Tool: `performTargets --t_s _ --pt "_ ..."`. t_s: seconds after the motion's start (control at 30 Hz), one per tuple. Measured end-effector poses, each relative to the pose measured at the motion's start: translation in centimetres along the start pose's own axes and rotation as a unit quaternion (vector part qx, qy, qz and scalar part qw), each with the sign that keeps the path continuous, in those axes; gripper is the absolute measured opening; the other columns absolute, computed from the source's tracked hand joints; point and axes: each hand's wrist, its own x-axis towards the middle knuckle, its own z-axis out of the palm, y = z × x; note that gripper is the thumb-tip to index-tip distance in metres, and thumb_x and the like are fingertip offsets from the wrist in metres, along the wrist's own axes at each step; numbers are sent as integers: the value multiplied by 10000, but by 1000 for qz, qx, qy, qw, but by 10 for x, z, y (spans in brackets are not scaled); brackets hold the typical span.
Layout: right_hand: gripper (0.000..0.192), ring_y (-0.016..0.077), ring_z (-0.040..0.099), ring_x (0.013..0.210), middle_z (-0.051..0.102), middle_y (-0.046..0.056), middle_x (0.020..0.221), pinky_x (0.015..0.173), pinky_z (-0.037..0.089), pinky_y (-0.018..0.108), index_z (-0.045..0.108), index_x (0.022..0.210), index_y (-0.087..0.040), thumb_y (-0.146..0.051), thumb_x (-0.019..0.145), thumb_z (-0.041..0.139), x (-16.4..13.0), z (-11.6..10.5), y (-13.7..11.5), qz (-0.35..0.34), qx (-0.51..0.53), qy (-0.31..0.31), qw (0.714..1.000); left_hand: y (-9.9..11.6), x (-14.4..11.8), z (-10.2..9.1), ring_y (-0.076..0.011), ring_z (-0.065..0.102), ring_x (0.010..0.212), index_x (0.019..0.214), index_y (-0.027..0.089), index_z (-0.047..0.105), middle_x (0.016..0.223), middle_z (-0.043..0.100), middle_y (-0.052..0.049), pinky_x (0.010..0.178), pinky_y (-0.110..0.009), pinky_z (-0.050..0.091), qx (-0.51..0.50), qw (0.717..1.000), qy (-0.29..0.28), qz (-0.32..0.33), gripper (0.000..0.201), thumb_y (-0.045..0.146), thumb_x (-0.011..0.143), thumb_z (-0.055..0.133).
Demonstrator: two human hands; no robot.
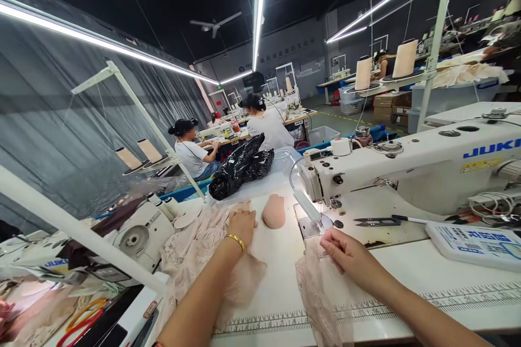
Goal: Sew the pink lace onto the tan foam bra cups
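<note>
My right hand point(342, 249) pinches a strip of sheer beige lace fabric point(315, 287) just in front of the sewing machine's needle area. The strip hangs from my fingers over the table's front edge. My left hand point(243, 223), with a gold bracelet at the wrist, lies on a loose pile of beige lace fabric point(195, 244), its fingers bent into the cloth. Between the hands, a little farther back, is a beige pad-like piece point(274, 211). The white sewing machine point(378, 168) stands at the right, its lamp lit over the needle plate point(310, 227).
Thread snips point(377, 222), a pen point(411, 219) and a white-and-blue box point(476, 244) lie at the right. Black plastic bags point(242, 168) sit behind the table. A printed ruler point(268, 322) runs along the front edge. Two co-workers point(264, 124) sit ahead. A thread-stand pole point(81, 227) crosses the left.
</note>
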Motion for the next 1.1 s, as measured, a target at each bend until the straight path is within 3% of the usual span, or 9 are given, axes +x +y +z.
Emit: performTargets --t_s 0.17,0.27,0.33,0.5,0.67,0.8,0.93,1.03,1.1 --pt "347 171 510 642 454 -60 679 667 420 302 528 844 -241 -559 978 500 0 -3 3 -9 1 10 1000 -4 -4 -7 -252 656 1117 1141 179 680 1201 692 -92 995 -484 549 -46 997 41 51 210 328 999 637" --pt "338 168 550 672 499 -51 723 685 433 299 545 851 -232 -552 958 545 2 -5 7 -13 15 10 1000 -2 -22 -19 -257 676 1105 980 204 673 1107 737 -85 1016 -465 540 -133 984 96 70 123 304 977 601" --pt "341 165 575 676 549 -43 753 668 428 293 561 872 -228 -560 949 565 4 -6 9 -6 42 8 999 4 -38 -23 -261 704 1087 955 212 648 1157 745 -97 954 -429 579 -200 970 111 82 160 361 961 591" --pt "453 165 614 690 683 13 845 648 431 290 604 874 -201 -652 877 646 3 -11 1 10 142 22 990 33 -78 -20 -294 718 1123 823 205 609 1225 744 -140 853 -376 617 -355 926 58 116 286 469 902 685" --pt "671 157 626 675 680 39 856 626 472 288 650 932 -168 -823 783 633 5 -13 -4 20 215 32 976 56 -86 -12 -311 719 1103 749 184 649 1202 748 -157 838 -359 617 -459 879 -40 121 287 398 816 829" --pt "701 150 624 677 648 23 824 662 516 305 664 939 -166 -849 802 586 1 -11 -9 10 220 28 975 62 -78 0 -306 708 1120 767 182 659 1222 732 -161 880 -380 609 -463 874 -54 136 294 423 833 814" --pt "566 182 678 747 686 26 836 711 528 315 676 988 -159 -653 742 802 -8 -12 -18 -5 189 12 982 58 -74 6 -325 633 1247 800 191 685 1302 685 -163 1006 -438 556 -443 877 -77 171 282 440 848 806" --pt "359 183 688 727 685 14 820 701 527 312 681 998 -164 -455 810 777 -17 -16 -34 -16 123 9 992 54 -75 -1 -362 497 1405 1107 240 708 1483 565 -153 1142 -510 445 -478 843 -133 208 470 576 797 820" --pt "208 186 704 744 693 16 829 708 525 305 697 1014 -174 -340 889 676 -25 -18 -52 -31 40 -16 999 58 -78 -7 -365 398 1481 1349 287 612 1555 496 -136 1224 -547 322 -497 823 -156 225 690 671 798 770"
